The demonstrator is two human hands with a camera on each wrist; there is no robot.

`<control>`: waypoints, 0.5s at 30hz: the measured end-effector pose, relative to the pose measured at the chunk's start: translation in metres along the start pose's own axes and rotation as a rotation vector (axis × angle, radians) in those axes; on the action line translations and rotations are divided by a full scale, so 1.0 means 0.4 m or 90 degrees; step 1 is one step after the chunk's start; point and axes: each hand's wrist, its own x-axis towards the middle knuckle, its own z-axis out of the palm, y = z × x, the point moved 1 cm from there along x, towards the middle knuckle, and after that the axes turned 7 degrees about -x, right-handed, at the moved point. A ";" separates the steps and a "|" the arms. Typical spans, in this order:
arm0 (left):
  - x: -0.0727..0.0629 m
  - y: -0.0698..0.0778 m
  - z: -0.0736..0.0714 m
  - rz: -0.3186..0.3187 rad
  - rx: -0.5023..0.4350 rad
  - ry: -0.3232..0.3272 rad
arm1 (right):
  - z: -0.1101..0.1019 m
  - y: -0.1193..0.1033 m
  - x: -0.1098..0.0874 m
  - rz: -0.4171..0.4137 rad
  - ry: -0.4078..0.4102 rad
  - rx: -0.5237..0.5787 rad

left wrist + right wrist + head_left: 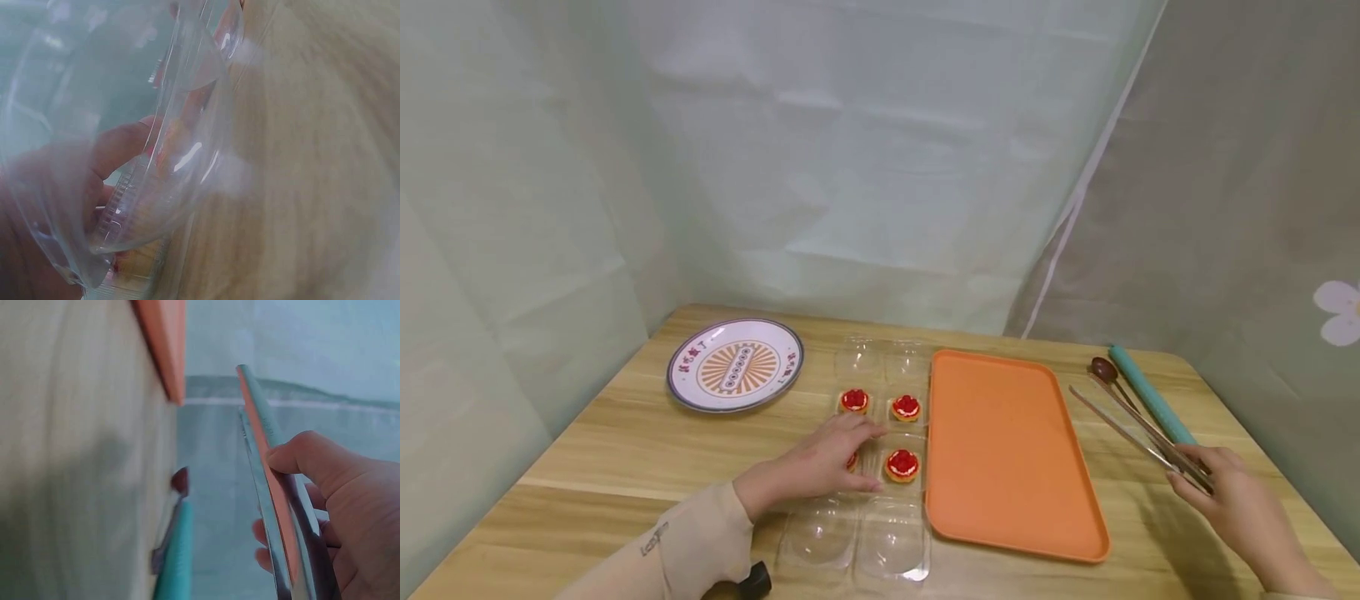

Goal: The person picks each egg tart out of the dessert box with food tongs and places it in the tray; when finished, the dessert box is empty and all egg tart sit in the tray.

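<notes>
My left hand point(823, 458) lies over the clear plastic container point(891, 533), thumb and fingers spread apart above one tart and partly covering it. Several small tarts with red topping, one of them a front right tart point(902, 465), sit in its middle compartments. Through a clear domed lid point(187, 156), the left wrist view shows the fingers at the container's edge; their exact contact is blurred. On the right, my right hand point(1240, 500) grips metal tongs point(1138, 433), held above the table with their arms apart and nothing between the tips.
An orange tray point(1007, 450) lies right of the container. A patterned white plate point(737, 365) is at the back left. Beyond the tongs are a dark brown spoon point(1104, 370) and a teal rod point(1150, 396). A black object point(756, 581) shows near the left sleeve.
</notes>
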 end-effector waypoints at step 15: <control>0.001 0.002 0.000 -0.013 -0.020 -0.003 | -0.085 -0.082 0.003 -0.151 0.187 0.033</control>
